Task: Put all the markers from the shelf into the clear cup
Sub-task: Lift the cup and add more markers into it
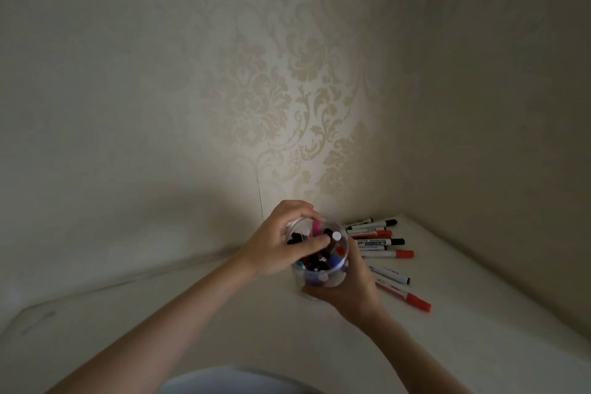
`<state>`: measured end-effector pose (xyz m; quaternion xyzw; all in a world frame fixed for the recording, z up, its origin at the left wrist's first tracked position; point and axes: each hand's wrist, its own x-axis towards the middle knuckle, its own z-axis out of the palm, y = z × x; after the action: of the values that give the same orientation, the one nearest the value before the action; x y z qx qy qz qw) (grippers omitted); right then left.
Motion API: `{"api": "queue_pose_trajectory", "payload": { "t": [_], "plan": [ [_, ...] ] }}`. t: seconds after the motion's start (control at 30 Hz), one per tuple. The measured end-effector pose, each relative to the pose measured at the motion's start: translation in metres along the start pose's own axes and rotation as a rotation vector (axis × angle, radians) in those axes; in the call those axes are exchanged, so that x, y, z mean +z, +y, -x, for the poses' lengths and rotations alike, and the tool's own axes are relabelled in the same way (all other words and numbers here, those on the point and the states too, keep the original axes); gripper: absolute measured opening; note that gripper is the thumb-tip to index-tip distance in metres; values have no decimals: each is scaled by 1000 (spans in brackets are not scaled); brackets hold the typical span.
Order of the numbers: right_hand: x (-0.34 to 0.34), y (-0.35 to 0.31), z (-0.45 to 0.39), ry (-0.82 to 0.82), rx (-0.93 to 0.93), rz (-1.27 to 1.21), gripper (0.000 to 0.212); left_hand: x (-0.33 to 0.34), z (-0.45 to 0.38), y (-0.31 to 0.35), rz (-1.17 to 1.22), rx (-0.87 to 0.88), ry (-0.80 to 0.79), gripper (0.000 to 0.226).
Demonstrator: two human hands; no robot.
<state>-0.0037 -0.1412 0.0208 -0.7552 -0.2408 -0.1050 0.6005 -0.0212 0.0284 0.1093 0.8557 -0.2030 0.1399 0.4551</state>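
Step in hand: loading markers into the clear cup, partway done. Right hand wraps the cup from below and from its 3 o'clock side, fingers grasping the cup wall; cup looks raised just off the shelf, though contact underneath is hidden. Left hand is over the cup mouth, fingers curled among the marker tops; whether they pinch one marker or just press the bunch down, cannot tell.

Cup is already crowded with capped ends: pink, blue, dark and white tops show, too overlapped to count.

Loose markers on the shelf, at 3 o'clock of the cup near the wall corner: upper fan of about six, partly stacked so the count is rough, including the red-capped marker and black-capped ones. Lower pair at 4 o'clock: a black-tipped marker and a long red-capped marker. About eight in all.

Next move, likely: free the left hand, reach to 3 o'clock, take one loose marker, drop it cap-up into a gap. The tight cup calls for careful aim.
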Motion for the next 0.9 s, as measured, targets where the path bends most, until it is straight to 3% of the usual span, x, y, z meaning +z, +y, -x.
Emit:
{"api": "queue_pose_trajectory", "payload": {
  "t": [0.1,0.27,0.6,0.77,0.9],
  "plan": [
    [0,-1,0,-69,-6,43,96,-4,-5,13,-195,64,-37,8],
    [-5,0,-2,-144,-14,93,101,-2,-8,10,-538,36,-273,14],
    [-18,-1,-8,-156,-58,215,99,-9,1,0,-741,-42,-269,18],
    [-14,-6,-4,-169,-118,206,97,2,3,-1,-802,105,-137,15],
    [-14,-8,-4,-197,-165,221,99,14,9,-12,-760,308,95,19]
  ]
}}
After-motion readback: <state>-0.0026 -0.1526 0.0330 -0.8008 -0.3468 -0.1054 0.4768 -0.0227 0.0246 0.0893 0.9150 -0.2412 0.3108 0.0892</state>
